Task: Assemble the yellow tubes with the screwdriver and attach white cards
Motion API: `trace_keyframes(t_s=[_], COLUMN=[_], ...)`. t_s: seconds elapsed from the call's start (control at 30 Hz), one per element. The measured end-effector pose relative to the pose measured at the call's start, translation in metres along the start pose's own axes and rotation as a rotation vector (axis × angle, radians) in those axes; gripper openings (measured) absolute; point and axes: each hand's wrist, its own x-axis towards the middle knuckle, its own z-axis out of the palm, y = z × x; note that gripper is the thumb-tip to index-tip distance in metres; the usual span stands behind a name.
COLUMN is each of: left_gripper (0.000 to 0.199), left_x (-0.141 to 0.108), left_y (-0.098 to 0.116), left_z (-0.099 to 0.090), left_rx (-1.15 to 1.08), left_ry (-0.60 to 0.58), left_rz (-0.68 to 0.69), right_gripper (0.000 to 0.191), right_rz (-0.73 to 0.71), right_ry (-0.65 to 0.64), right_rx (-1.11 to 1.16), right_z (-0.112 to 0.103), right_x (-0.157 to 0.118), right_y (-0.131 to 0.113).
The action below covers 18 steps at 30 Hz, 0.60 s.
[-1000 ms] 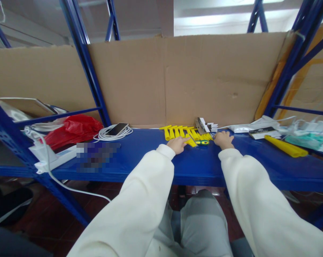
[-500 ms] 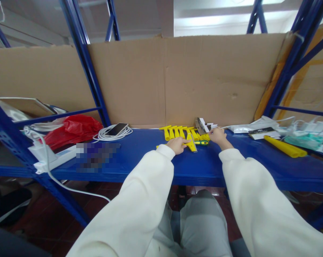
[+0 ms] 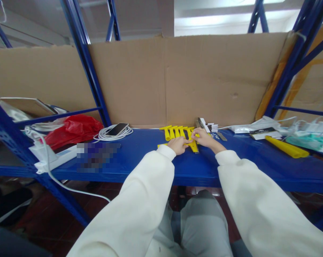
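Observation:
My left hand (image 3: 177,145) is closed on a yellow scraper (image 3: 194,147), low over the blue shelf, its wide end pointing right and toward me. At its upper side is my right hand (image 3: 203,137), with thumb and fingers pinched together. Whatever is in that pinch is too small to make out. Just behind both hands lies a row of yellow scraper handles (image 3: 176,132), partly covered by them. Right of my right hand, a flat metal blade (image 3: 221,136) rests beside some small dark pieces (image 3: 214,136).
Small boxes (image 3: 203,125) stand against the cardboard wall (image 3: 217,78). On the left are a phone (image 3: 120,129) on a coiled white cable (image 3: 100,135), a red bag (image 3: 77,128) and a white power strip (image 3: 57,159). A rolled yellow sheet (image 3: 287,147) lies on the right.
My right hand has moved left, from beside the small boxes to the scraper in my left hand. This uncovers the metal blade and small pieces. My left hand has hardly moved.

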Motion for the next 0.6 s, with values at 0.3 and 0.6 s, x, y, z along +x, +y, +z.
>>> trace_keyframes(t_s=[0.3, 0.6], left_gripper=[0.044, 0.045], left_x=[-0.0008, -0.0018], left_y=[0.0006, 0.0015], left_z=[0.0003, -0.0002], left_rx=[0.034, 0.088], left_ry=[0.007, 0.01], left_rz=[0.012, 0.037], right_gripper=[0.014, 0.013], right_rz=[0.094, 0.17], right_ry=[0.0, -0.026], right_rx=[-0.081, -0.103], right_z=[0.0027, 0.003], right_x=[-0.0009, -0.0014], right_y=[-0.0042, -0.005])
